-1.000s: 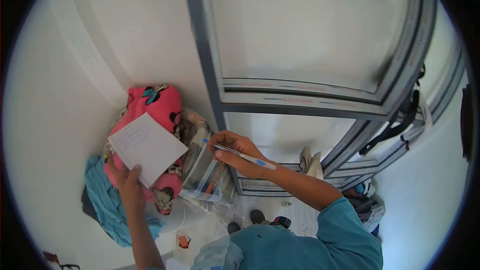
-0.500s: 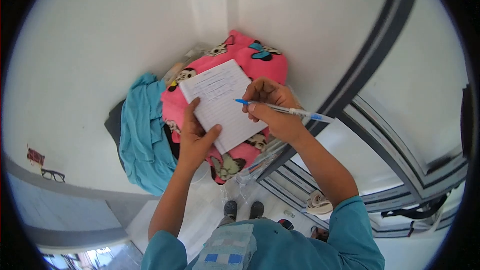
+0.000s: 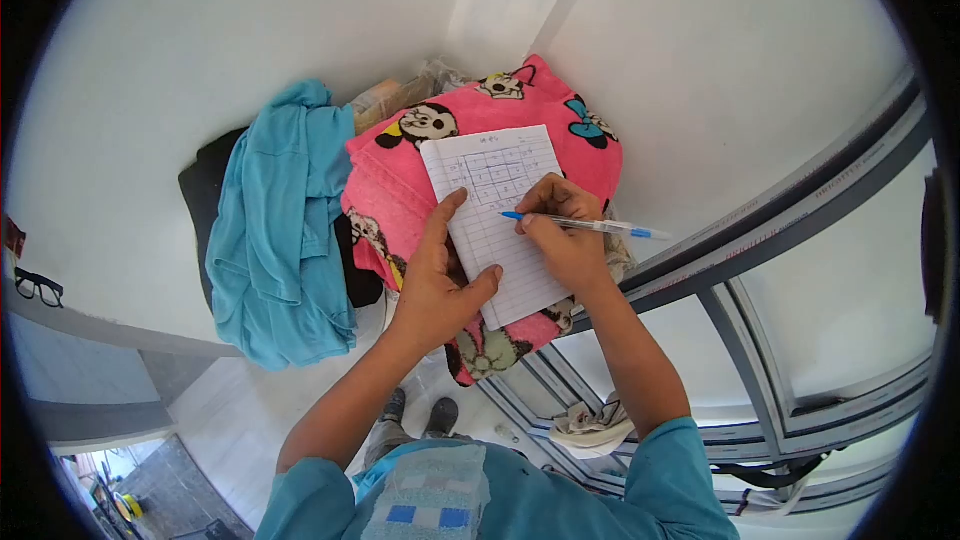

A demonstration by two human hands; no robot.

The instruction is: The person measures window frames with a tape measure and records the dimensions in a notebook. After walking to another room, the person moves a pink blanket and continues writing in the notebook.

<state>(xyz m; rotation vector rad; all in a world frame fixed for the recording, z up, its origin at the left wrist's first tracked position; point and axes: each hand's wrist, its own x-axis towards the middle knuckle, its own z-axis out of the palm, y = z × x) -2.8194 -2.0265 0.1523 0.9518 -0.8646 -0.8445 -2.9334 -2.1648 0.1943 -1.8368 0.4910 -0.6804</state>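
A lined notebook lies tilted on a pink cartoon-print blanket. Its page carries a hand-drawn blue grid with small marks in the squares. My left hand grips the notebook's left edge, with the thumb over the page and some fingers hidden. In my right hand is a clear ballpoint pen with blue ends, pinched between thumb and fingers. The pen's tip is just below the grid, on or close to the paper; contact is too small to make out.
Left of the blanket hang a light-blue garment and a dark cloth. Grey metal frames lean along the right wall. A cream cloth bag rests low among them. Black eyeglasses lie at far left.
The view has shifted, so the glasses sit farther left and the notebook appears more upright. The pen has tipped flatter, its tip now near the grid's lower edge. Both hands keep their holds.
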